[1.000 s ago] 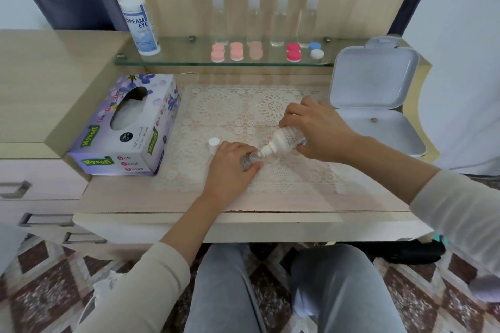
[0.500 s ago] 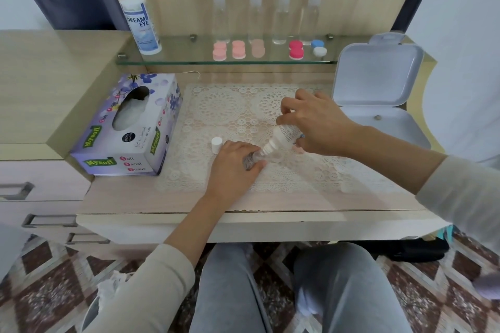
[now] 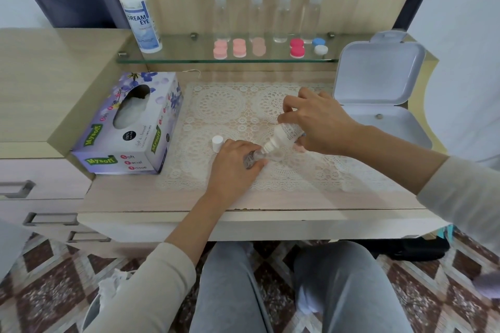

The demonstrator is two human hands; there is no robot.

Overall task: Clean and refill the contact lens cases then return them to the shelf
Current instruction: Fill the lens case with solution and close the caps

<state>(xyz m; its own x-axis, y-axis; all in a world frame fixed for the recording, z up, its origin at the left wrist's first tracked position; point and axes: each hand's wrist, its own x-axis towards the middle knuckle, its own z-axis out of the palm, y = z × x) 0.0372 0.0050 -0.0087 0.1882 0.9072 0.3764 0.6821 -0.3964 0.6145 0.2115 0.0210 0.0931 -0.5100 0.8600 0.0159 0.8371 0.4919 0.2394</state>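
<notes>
From where I stand, the glass shelf (image 3: 186, 48) carries four slim clear bottles (image 3: 221, 19) and one large solution bottle (image 3: 141, 24), and in front of them I count five lens cases (image 3: 259, 46): three pink cases (image 3: 220, 49), one red case (image 3: 296, 48) and one blue-and-white case (image 3: 319, 46). Down on the desk (image 3: 162, 197) there is one tissue box (image 3: 130, 127), one lace mat (image 3: 224, 105), one loose white cap (image 3: 217, 142), one open grey box (image 3: 378, 73), one small bottle (image 3: 286, 134) and one clear case (image 3: 277, 154). Two hands are over the mat, the left hand (image 3: 235, 167) and the right hand (image 3: 319, 124), and three drawer handles (image 3: 50, 218) show at the left.
</notes>
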